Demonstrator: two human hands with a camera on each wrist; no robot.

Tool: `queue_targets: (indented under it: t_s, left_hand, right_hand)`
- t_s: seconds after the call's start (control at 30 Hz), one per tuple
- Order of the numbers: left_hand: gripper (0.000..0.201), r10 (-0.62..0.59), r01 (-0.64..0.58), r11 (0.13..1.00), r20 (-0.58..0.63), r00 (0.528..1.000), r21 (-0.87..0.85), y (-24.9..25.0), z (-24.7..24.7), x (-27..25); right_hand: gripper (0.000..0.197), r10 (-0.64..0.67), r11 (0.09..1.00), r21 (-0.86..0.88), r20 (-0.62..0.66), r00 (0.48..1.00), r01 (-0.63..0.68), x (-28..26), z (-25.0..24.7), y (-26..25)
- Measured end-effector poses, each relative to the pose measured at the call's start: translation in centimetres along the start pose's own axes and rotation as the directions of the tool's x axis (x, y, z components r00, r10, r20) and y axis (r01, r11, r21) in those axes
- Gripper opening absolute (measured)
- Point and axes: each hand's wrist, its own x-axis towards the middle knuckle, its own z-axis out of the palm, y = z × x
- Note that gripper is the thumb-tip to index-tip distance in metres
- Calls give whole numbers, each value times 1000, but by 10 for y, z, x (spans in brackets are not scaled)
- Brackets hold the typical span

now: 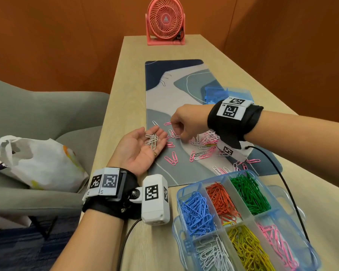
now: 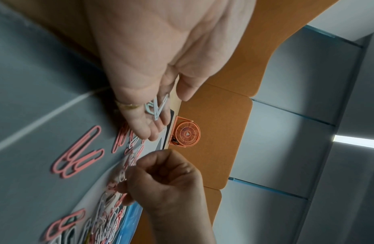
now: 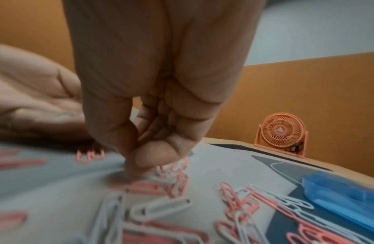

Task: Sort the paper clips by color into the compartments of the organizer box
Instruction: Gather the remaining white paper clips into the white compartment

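The paper clips are mostly sorted. The organizer box at the near right corner of the counter already has blue, red, green, yellow, pink and white ones in six separate compartments. Only pink and white clips are left, spread on the mat in the middle of the counter. The left hand lies flat and open, palm up, with a few white clips resting on it. The right hand has its fingertips pinched together down at the pile; whether it has a clip I cannot tell.
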Motion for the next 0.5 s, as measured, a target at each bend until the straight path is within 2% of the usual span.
queue_targets:
  t_s: [0.13,0.27,0.4,0.5]
  left_hand:
    - [36,-3,3,1000,3,1000,-5,0,1,-1]
    - [38,-27,27,999,19,999,-23,-1,3,-1]
    - [41,-40,45,997,74,996,-58,-3,2,-3]
    - [41,-43,47,997,66,997,-68,-2,4,-4]
  right_hand:
    - [13,14,983,183,-23,1000,-10,-5,-14,1]
    - [15,-51,949,307,-74,996,71,-7,-29,-10]
    - [15,-149,917,366,-47,988,156,-5,-30,-24]
    - [15,-88,959,265,-74,993,105,0,-30,-19]
